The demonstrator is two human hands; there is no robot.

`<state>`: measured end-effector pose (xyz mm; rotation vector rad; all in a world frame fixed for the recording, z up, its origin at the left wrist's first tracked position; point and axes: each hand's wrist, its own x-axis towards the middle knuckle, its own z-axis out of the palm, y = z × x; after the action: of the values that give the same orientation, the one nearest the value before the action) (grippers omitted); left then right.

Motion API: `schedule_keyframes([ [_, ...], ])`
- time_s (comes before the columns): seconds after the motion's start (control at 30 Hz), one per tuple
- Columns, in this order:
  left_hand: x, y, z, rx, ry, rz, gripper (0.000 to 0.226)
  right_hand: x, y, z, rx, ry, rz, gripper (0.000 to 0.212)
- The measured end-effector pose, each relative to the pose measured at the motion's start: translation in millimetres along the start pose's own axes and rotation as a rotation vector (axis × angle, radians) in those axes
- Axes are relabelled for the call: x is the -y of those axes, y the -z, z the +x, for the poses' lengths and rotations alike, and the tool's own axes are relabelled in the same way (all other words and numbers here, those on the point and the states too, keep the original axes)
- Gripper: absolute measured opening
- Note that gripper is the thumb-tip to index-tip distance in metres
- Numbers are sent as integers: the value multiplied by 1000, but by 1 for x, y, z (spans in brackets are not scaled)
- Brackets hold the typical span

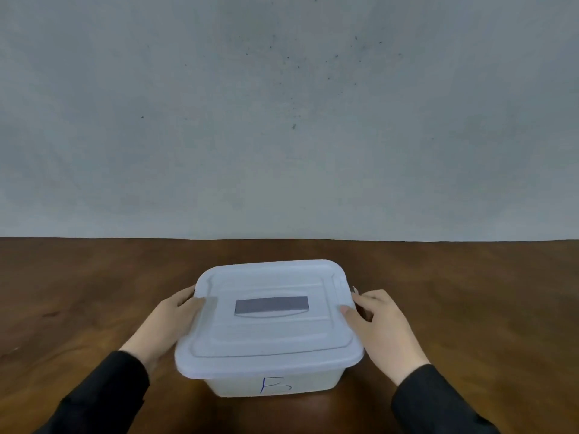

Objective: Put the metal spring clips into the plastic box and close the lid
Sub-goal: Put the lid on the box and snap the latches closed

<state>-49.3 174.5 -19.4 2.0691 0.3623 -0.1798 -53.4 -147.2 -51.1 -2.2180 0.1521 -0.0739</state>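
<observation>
Dark wooden table (94, 292) meets a grey wall (282, 120). Left hand (169, 321) and right hand (385, 330) clasp opposite edges of the white lid (269, 336), thumbs on top, atop the plastic box (307, 385) marked "B" between them.

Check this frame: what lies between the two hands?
In the head view, the plastic box with its lid on fills the stretch between the left hand and right hand; both hands touch the lid's side edges.
</observation>
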Motion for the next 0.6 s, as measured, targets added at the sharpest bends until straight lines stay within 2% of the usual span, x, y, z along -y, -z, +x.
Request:
schedule_keyframes([
  [0.03,1,1,-3,23,33,-77,24,-1,-1,0,-7,-9,29,42],
  [0.07,3,1,-6,29,61,-126,36,-2,-2,0,-12,-31,63,47],
  [0.13,7,2,-9,-25,102,-185,77,-4,-2,0,14,-131,174,58],
  [0.17,8,1,-11,-50,141,-224,86,-4,-3,0,56,-195,266,62],
  [0.2,11,0,-13,-34,189,-286,84,-3,-3,0,110,-254,352,62],
  [0.27,16,-3,-17,103,264,-407,61,-5,-5,-2,189,-303,409,57],
  [0.3,16,-4,-20,140,264,-417,51,-5,-5,-4,204,-277,391,56],
  [0.37,15,-6,-21,92,198,-341,43,-3,-8,-8,203,-175,362,60],
  [0.43,8,-11,-19,-27,82,-164,48,-1,-10,-12,178,-112,338,66],
  [0.5,4,-15,-16,-114,47,-48,64,1,-12,-12,150,-86,318,68],
  [0.6,5,-17,-10,-116,12,33,67,0,-13,-10,148,-62,261,70],
])
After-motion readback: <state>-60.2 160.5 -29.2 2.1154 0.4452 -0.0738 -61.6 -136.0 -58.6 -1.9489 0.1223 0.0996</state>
